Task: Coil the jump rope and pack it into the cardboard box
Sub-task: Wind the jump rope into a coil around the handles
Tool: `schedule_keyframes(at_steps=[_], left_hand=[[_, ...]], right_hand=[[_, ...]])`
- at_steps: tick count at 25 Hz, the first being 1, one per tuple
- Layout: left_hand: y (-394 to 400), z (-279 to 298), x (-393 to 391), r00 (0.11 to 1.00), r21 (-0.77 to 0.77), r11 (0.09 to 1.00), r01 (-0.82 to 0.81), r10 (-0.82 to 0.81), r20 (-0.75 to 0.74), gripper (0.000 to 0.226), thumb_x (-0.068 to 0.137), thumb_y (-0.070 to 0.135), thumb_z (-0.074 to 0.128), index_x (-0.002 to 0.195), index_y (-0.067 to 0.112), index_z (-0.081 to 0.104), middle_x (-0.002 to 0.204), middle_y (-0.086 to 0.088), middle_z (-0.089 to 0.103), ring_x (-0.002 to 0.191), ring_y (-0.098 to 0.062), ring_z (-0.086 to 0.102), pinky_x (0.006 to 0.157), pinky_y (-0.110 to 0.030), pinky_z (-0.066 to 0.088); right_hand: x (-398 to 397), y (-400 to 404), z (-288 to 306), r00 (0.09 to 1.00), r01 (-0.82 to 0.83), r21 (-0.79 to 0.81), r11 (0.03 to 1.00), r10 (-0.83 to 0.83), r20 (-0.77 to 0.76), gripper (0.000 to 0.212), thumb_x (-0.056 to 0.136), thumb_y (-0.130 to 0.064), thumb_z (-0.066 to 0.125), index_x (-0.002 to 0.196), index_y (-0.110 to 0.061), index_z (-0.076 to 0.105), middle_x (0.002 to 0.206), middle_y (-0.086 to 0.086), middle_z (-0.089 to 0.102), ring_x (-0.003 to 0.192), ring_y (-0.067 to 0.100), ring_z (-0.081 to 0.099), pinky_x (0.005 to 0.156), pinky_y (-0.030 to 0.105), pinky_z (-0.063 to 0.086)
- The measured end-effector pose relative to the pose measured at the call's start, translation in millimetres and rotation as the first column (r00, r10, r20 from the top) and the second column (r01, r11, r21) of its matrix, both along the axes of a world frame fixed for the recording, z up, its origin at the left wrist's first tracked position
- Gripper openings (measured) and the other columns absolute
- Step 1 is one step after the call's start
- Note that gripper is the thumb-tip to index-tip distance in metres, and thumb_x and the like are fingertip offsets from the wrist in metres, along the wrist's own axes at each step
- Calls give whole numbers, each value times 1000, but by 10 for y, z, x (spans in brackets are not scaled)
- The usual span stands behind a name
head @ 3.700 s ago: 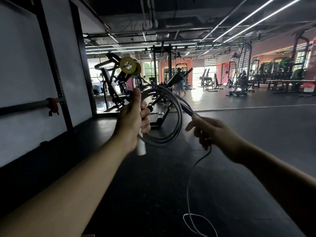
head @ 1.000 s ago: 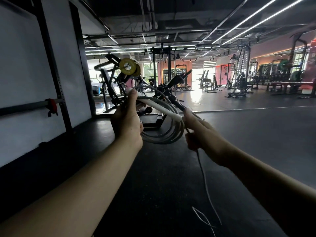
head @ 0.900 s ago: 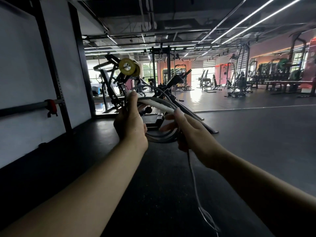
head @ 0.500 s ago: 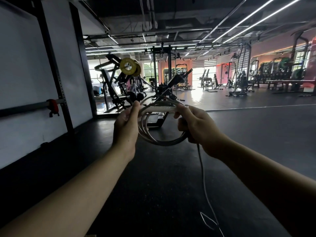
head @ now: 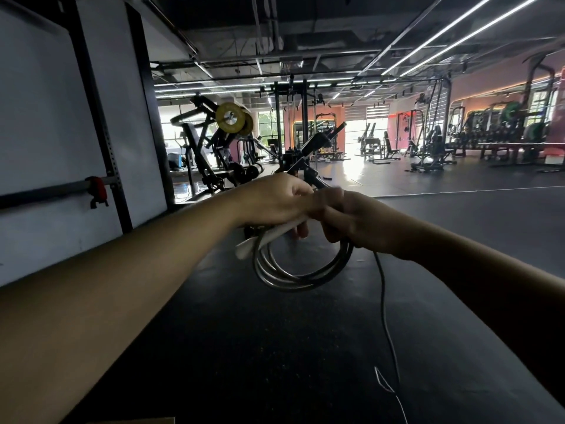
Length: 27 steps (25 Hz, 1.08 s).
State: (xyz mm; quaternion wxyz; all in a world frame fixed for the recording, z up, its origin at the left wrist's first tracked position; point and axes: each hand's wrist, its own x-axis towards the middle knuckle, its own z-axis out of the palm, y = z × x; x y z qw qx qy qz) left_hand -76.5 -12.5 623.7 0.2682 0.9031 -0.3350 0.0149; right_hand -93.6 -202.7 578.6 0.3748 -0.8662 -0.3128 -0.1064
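Note:
The jump rope (head: 293,275) hangs as a coil of several grey loops below both hands, held in the air at mid-frame. My left hand (head: 275,203) is closed palm-down over the top of the coil and its white handle (head: 269,238), which sticks out to the lower left. My right hand (head: 351,220) grips the coil's right side, touching the left hand. A loose tail of rope (head: 386,319) drops from my right hand to the floor. A sliver of the cardboard box (head: 134,420) shows at the bottom edge.
Dark rubber gym floor (head: 244,347) stretches ahead. A white wall with a black rack upright (head: 101,123) stands at the left. A plate-loaded machine with yellow plates (head: 229,117) stands beyond the hands. More gym machines (head: 428,142) line the far right.
My left hand has turned palm-down over the coil, so the loops now hang below it. My right hand has closed in against the left. The loose tail has shortened.

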Motion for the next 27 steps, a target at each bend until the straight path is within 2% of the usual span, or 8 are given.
schedule_keyframes(at_steps=[3,8,13,15,18,20,23,27], left_hand=[[-63,-147,1,987,-101,992,-70,54,-154,73,96,69,37,77,8,73,57,0,65,55,-20,64,64,-35,58],[-61,-336,61,981,-164,984,-73,42,-190,54,89,74,47,76,25,66,56,8,47,51,-9,44,53,-25,39],[143,-334,106,965,-381,918,-109,5,-262,58,83,73,47,80,16,55,55,10,43,45,-7,35,46,-22,30],[208,-305,125,949,-625,769,-137,-78,-305,53,83,68,49,80,16,48,55,9,35,46,-8,29,48,-23,26],[79,-337,133,937,-902,374,-216,-180,-299,44,95,58,49,74,19,44,52,10,32,42,-7,29,46,-22,29],[-120,-357,107,940,-954,112,-278,-172,-294,43,96,55,51,74,19,44,50,10,34,40,-5,30,43,-21,31],[-349,-331,78,938,-919,-189,-347,-70,-340,44,95,56,55,76,17,49,53,7,38,37,-6,31,41,-21,32],[-454,-355,71,932,-905,-274,-324,70,-355,43,99,54,52,76,17,52,51,10,46,35,-3,41,41,-20,38]], right_hand=[[26,-22,-56,998,-9,20,1000,8,60,24,102,-33,54,115,-12,50,81,0,66,62,1,57,58,21,51],[33,-71,-103,996,-64,40,997,61,66,33,95,-33,67,112,-13,47,92,22,69,66,21,59,59,33,51],[-120,-295,13,992,-6,225,974,34,-122,41,90,-57,57,99,-19,69,74,5,64,51,15,40,48,27,31],[-109,-424,-23,985,76,279,957,-27,-173,51,95,-63,44,93,-24,77,75,11,65,56,25,39,51,29,33],[120,-426,-244,971,126,310,942,-53,-235,54,100,-61,42,100,-21,79,94,9,68,68,32,56,61,26,49],[226,-365,-403,980,77,429,900,12,-201,50,99,-64,41,102,-33,80,114,8,67,82,26,63,75,30,53],[-76,162,-427,948,45,496,867,119,-294,90,75,-92,35,129,-25,62,101,2,71,70,19,56,60,28,47],[-125,523,-451,981,12,681,733,123,-149,67,78,-77,61,116,-21,59,79,11,67,64,24,53,50,30,39]])
